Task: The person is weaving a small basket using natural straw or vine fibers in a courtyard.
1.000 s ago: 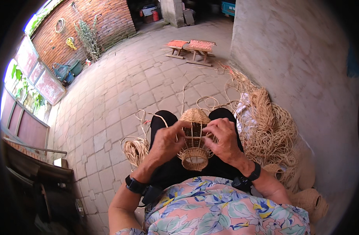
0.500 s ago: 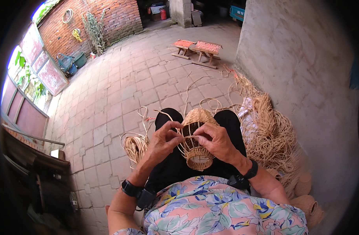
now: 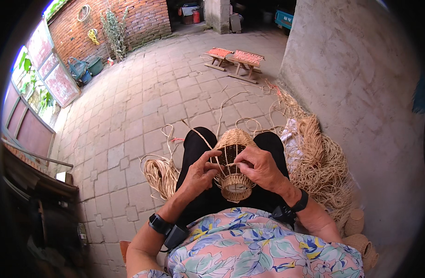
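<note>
Between my knees sits a small woven basket (image 3: 239, 137) of straw-coloured cord. Bare upright strands span an open gap between its round body and a narrow woven ring at the near end. My left hand (image 3: 201, 176) is at the left of the gap, with index finger and thumb curled against the strands. A loose cord (image 3: 199, 133) runs from beyond my left knee down past those fingertips. From the right, my right hand (image 3: 262, 170) pinches a piece of cord across the strands. Its lower fingers are folded and partly hidden.
A big heap of loose cord (image 3: 321, 162) lies at the right along the plaster wall (image 3: 342, 69). At the left knee rests a cord bundle (image 3: 160, 176). Finished-looking woven pieces (image 3: 356, 222) lie at lower right. Two low stools (image 3: 246, 60) stand ahead on the paving.
My left hand has shifted slightly down and its fingers have spread a little. The loose cord's end now stands farther up and left. My right hand stays at the strands, slightly to the right.
</note>
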Demonstrator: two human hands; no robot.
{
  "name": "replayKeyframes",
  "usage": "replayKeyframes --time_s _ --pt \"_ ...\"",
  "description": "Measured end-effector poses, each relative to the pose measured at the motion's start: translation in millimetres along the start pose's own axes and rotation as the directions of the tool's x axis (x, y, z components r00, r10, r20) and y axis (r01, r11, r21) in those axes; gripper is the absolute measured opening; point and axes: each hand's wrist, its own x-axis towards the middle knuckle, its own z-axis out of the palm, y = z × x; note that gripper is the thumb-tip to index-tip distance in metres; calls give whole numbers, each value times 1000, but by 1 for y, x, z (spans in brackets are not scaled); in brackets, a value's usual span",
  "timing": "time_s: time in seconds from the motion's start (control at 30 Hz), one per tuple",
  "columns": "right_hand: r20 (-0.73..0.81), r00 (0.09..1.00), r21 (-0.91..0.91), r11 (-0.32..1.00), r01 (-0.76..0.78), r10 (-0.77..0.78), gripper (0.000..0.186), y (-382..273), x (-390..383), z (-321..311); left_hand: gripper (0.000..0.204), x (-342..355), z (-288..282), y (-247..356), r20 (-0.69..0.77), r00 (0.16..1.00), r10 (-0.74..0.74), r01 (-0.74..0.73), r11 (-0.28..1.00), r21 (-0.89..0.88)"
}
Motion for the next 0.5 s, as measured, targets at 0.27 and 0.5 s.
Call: replayKeyframes --time_s 0.27,0.5 --pt "85 976 -275 937 214 -198 8 5 -2 16 49 11 8 -4 51 998 -32 43 974 -221" --pt "-32 997 -170 984 61 -68 13 19 -28 12 53 42 23 18 231 970 80 -102 992 81"
